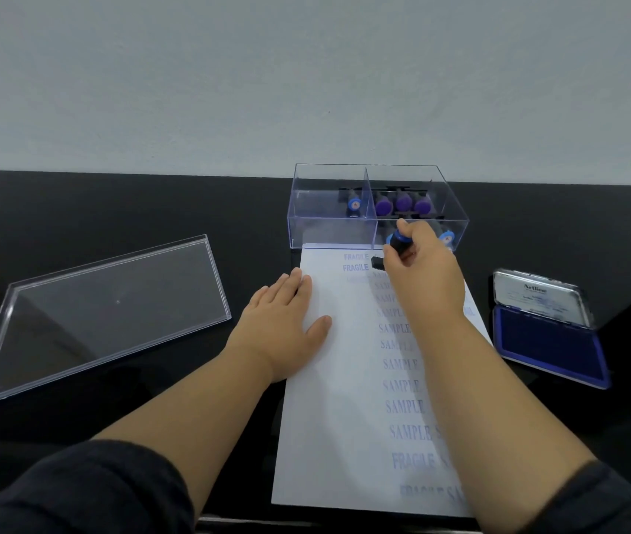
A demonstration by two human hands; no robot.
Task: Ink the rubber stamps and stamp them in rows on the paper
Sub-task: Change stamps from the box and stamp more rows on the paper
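- Head view, the only 1 supplied. A sheet of paper (344, 398) lies on the black tabletop (113, 210), running from the near edge to the foot of a clear box (377, 210) that stands toward the far edge.
- Right hand (420, 264): fingers curled round the knob of a black rubber stamp (393, 246), blue cap uppermost. The stamp base sits at the far end of the paper, just right of 2 blue "FRAGILE" prints (356, 262). Whether the face is fully seated cannot be told.
- Left hand (287, 317): fingers straight and flat, palm down on the paper's left edge, gripping nothing.
- A column of "SAMPLE" prints (400, 364) runs toward the near edge; more "FRAGILE" prints lie at the near end, partly hidden by the right forearm.
- Ink pad (551, 341), lid raised, sits near the tabletop's right edge, apart from the paper.
- The clear box holds further stamps in 2 compartments; its lid (106, 314) lies well to the left.
- Judgement: step in hand is a print beside the FRAGILE pair. Press straight down with even weight, keep the base level with the neighbouring print, lift vertically without rocking, and hold the sheet flat to prevent smearing.
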